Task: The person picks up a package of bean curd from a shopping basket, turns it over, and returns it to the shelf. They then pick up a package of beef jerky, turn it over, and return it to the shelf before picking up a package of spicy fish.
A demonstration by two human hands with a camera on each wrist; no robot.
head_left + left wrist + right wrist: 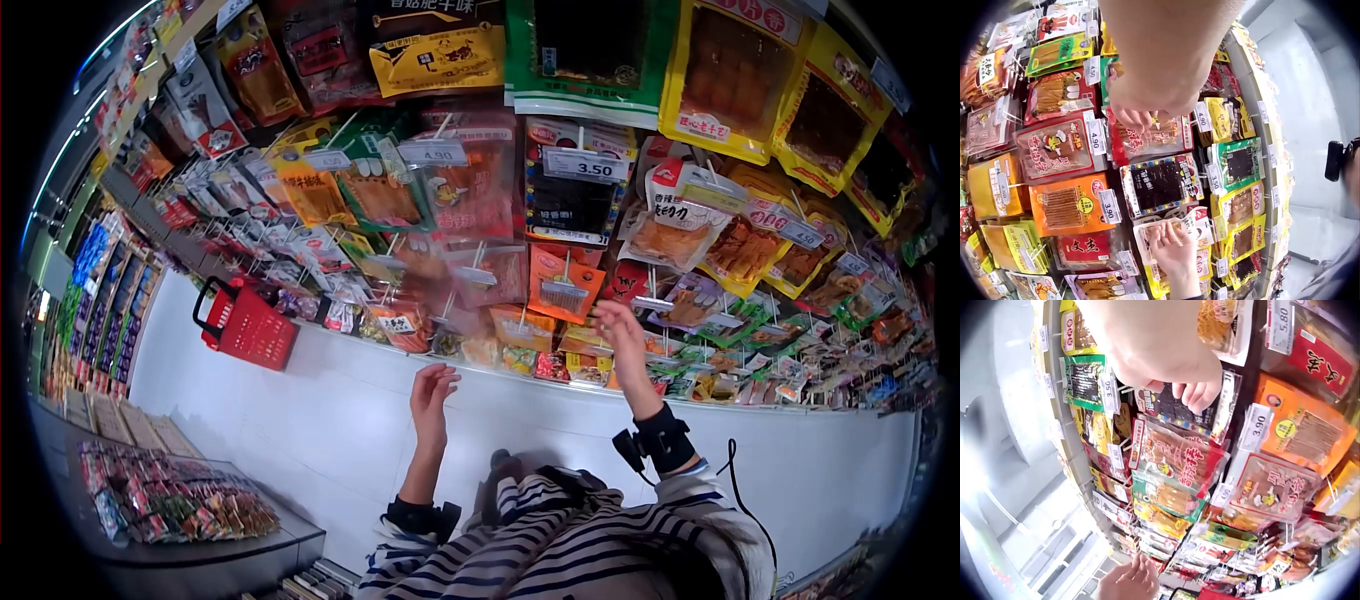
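My left hand (432,400) is raised before the rack, fingers loosely bent and nothing held. In the left wrist view that hand (1154,87) overlaps a red-edged snack packet (1147,147) hanging on a hook. Higher and to the right, my right hand (622,335) also holds nothing, its fingers relaxed. From the right wrist, the right hand (1172,369) appears in front of a dark snack packet (1175,406) with a spotted border. An orange packet (566,280) of brown strips hangs just left of the right hand in the head view.
Rows of hanging packets fill the rack, with price tags (590,165) on the hook ends. A red shopping basket (250,325) stands on the white floor (350,450) at left. Behind it is a low display (180,495) of packets. A cable (735,470) hangs beside the right sleeve.
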